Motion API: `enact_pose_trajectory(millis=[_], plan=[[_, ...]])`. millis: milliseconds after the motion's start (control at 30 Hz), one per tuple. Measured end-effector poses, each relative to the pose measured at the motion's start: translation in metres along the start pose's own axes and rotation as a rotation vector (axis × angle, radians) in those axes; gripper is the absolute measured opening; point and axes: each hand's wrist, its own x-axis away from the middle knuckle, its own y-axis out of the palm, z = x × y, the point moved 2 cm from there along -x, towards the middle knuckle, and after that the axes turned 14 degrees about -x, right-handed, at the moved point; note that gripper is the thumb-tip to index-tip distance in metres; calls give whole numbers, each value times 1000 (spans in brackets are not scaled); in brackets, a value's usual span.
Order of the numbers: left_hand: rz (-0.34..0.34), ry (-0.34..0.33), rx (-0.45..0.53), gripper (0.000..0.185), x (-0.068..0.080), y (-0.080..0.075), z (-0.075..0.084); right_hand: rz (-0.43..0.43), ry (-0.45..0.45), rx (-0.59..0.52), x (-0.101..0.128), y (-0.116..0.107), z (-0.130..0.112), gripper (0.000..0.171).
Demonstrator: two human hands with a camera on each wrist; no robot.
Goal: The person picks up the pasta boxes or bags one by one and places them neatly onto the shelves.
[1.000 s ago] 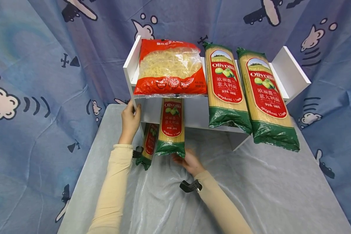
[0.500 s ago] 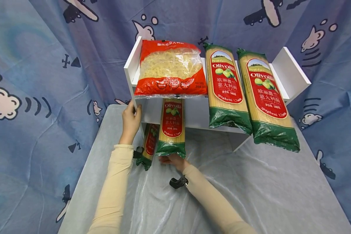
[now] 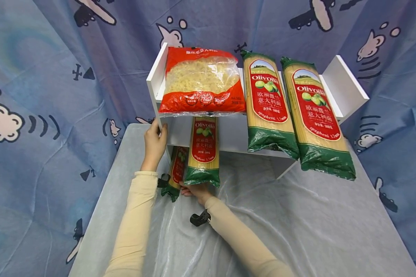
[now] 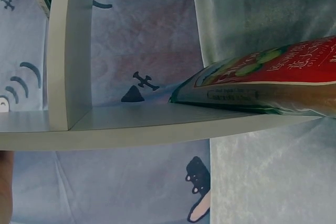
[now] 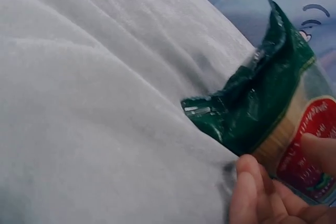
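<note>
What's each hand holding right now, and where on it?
The left hand grips the front left edge of the white shelf. The right hand pinches the lower spaghetti packet near its green bottom end.

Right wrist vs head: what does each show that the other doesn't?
Right wrist only: the crumpled green sealed end of a spaghetti pack up close, with the fingertips at its side.

Head only: the white shelf, the macaroni bag and two spaghetti packs on top, and the left hand gripping the shelf's side panel.

Both: the right hand, the pack it reaches and the white table cover.
</note>
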Motion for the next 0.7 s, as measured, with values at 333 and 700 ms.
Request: enact_pose_trajectory(millis=[333, 700], plan=[[-2, -5, -4, 28, 1, -1, -1, 100, -14, 92, 21, 25, -24, 24], [1, -8, 0, 28, 1, 0, -1, 219, -144, 161, 24, 35, -23, 35]])
